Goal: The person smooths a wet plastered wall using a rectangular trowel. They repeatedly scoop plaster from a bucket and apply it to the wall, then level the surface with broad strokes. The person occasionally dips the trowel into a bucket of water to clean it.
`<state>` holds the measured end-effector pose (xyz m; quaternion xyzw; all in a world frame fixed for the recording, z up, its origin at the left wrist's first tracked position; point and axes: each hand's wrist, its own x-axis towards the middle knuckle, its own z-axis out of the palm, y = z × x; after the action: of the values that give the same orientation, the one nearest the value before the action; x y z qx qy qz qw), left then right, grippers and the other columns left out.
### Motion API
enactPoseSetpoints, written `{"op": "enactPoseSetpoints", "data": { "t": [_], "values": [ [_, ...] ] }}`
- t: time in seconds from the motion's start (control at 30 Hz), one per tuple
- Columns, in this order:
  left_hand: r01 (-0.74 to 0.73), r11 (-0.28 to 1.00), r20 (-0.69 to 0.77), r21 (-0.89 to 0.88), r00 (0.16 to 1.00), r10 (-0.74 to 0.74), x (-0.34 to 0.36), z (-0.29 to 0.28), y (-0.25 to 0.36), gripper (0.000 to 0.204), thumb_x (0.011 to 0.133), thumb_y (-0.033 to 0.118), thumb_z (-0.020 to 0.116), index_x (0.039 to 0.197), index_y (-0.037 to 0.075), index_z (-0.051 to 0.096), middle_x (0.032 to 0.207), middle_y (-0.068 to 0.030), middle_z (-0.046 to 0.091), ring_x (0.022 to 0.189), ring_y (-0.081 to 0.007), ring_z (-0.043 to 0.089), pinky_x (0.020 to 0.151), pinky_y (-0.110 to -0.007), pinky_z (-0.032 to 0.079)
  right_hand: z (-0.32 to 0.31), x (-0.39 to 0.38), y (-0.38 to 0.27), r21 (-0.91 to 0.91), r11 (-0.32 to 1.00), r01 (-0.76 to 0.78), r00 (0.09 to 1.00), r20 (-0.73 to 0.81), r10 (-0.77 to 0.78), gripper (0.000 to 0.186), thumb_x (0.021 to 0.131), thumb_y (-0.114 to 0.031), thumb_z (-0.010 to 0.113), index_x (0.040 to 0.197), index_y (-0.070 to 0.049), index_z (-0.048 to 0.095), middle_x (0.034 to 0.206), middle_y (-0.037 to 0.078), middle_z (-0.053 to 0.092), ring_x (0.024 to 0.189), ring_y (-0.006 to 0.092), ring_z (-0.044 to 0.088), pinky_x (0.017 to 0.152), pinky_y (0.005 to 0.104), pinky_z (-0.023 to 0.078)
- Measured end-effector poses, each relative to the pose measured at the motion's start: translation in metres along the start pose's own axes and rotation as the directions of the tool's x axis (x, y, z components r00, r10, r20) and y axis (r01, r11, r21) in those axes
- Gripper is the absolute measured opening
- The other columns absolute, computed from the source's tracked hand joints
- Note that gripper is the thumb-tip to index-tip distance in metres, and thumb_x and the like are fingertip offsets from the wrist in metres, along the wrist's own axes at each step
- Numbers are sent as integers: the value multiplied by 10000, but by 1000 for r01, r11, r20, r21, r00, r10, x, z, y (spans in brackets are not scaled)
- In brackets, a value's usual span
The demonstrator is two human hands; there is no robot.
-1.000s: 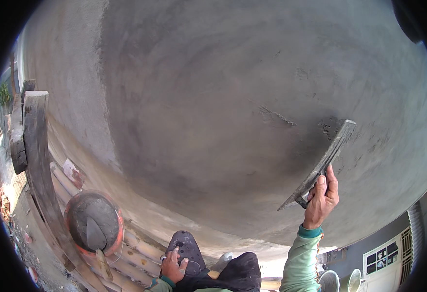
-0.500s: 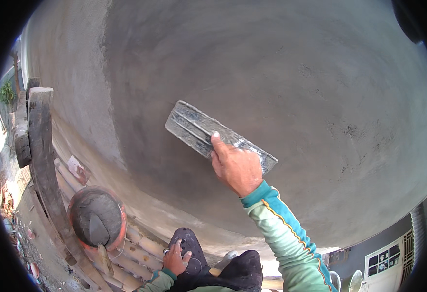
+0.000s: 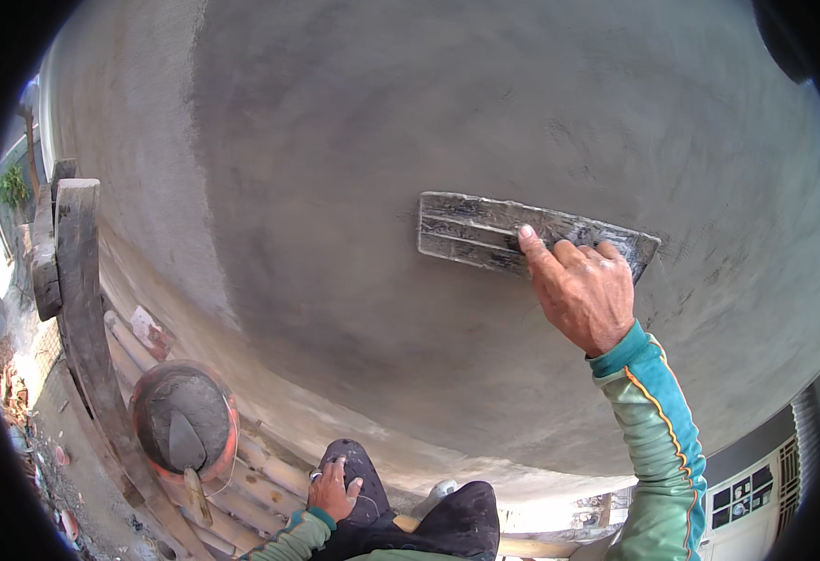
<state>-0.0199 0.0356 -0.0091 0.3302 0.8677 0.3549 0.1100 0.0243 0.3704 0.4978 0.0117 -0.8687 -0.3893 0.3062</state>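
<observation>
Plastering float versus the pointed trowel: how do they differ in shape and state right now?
The plastering float has a long, roughly rectangular, ribbed back; the pointed trowel has a tapering blade. The float is gripped by the right hand against the grey wall; the trowel is unheld, its blade inside the orange bucket and its handle over the rim. Both look greyish.

Gripping ridged plastering float [image 3: 466, 229] in right hand [image 3: 583, 290], nearly level; holding it against grey plastered wall [image 3: 335, 140]. Resting left hand [image 3: 333, 493] on left knee [image 3: 363, 465]. Noted at lower left: orange bucket [image 3: 232, 439] of grey mortar [image 3: 197, 397], with pointed trowel [image 3: 186, 444] across rim, on bamboo poles [image 3: 279, 470] beside wooden beam [image 3: 79, 252].
</observation>
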Motion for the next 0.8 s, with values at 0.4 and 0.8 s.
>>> {"op": "enactPoseSetpoints", "data": {
  "t": [0.4, 0.8],
  "values": [
    [61, 993, 41, -104, 998, -57, -2, -7, 3, 692, 964, 370, 755, 1516, 16, 535, 1213, -166, 660, 1114, -392, 664, 972, -530, 529, 11, -264, 127, 479, 603, -637, 493, -348, 797, 390, 1072, -110, 707, 1446, -2, 683, 1064, 43, 808, 840, 131, 713, 770, 309, 575],
    [73, 990, 41, -122, 997, -68, -2, -13, 3, 688, 989, 414, 727, 1516, 14, 540, 1227, -168, 682, 1083, -389, 699, 953, -524, 550, 37, -30, -80, 764, 432, -479, 680, 12, 733, 389, 997, -26, 733, 1378, 41, 702, 1261, 206, 793, 956, 191, 786, 805, 290, 584]
  ]
}}
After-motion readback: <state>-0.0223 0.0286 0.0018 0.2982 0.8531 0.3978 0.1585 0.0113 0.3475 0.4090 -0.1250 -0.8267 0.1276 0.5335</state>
